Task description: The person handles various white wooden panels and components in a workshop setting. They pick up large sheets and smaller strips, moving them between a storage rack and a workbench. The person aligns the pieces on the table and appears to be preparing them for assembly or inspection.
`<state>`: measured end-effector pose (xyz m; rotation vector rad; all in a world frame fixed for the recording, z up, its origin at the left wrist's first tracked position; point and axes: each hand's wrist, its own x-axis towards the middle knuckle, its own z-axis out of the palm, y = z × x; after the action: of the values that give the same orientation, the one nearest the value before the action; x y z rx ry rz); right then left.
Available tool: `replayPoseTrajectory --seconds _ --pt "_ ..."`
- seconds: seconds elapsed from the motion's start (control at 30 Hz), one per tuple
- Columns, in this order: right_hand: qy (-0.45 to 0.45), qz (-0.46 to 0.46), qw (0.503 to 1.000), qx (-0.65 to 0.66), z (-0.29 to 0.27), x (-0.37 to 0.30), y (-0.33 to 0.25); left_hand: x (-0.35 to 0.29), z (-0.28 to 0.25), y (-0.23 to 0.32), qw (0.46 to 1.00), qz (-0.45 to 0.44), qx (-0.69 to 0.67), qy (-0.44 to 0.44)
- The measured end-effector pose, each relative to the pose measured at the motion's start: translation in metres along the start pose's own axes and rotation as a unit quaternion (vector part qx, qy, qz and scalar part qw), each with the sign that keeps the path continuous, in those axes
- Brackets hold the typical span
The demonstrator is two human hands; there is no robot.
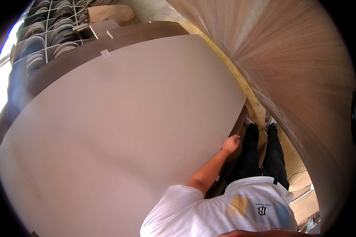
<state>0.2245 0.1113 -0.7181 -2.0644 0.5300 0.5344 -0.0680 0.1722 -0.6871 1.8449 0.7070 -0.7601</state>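
A large, pale, flat panel (130,118) fills the left and middle of the view. At its right edge, near my body, is my left hand (231,143), closed with the fingers curled. The fingertips are partly hidden, and I cannot tell whether they grip the edge or a small thing. My right hand is out of view; only a strip of bare arm (257,234) shows at the bottom edge. On the right, a tall wood-grain board (292,67) stands close beside me.
Beyond the panel's far left edge is a rack (47,29) with several rolls of edge banding in its compartments. A brown-wrapped bundle (110,13) lies at the back. A yellow strip (225,59) runs along the floor between panel and board. My feet (269,120) are in that gap.
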Motion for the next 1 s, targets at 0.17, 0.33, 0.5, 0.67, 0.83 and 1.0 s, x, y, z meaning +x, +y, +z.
replayPoseTrajectory --seconds 0.17,0.33,0.5,0.67,0.83,1.0 --pt "-0.010 0.002 1.000 -0.014 0.007 0.005 0.001 -0.005 0.001 0.002 1.000 -0.003 -0.004 -0.014" --pt "-0.024 0.005 0.999 -0.028 0.014 0.012 -0.001 -0.002 -0.002 0.007 0.999 -0.013 0.000 -0.030" --pt "-0.033 0.000 0.999 -0.039 0.012 0.019 -0.006 0.003 -0.006 0.008 0.999 -0.029 -0.018 -0.027" --pt "-0.024 -0.015 0.999 -0.032 -0.029 0.016 -0.013 0.002 -0.012 0.007 1.000 -0.017 -0.006 -0.019" --pt "0.034 -0.063 0.996 0.045 -0.170 -0.005 -0.003 -0.011 -0.023 0.023 0.999 -0.031 -0.008 -0.011" --pt "0.147 -0.223 0.930 0.254 -0.433 -0.100 -0.030 -0.015 -0.020 0.023 0.998 0.038 0.047 0.034"
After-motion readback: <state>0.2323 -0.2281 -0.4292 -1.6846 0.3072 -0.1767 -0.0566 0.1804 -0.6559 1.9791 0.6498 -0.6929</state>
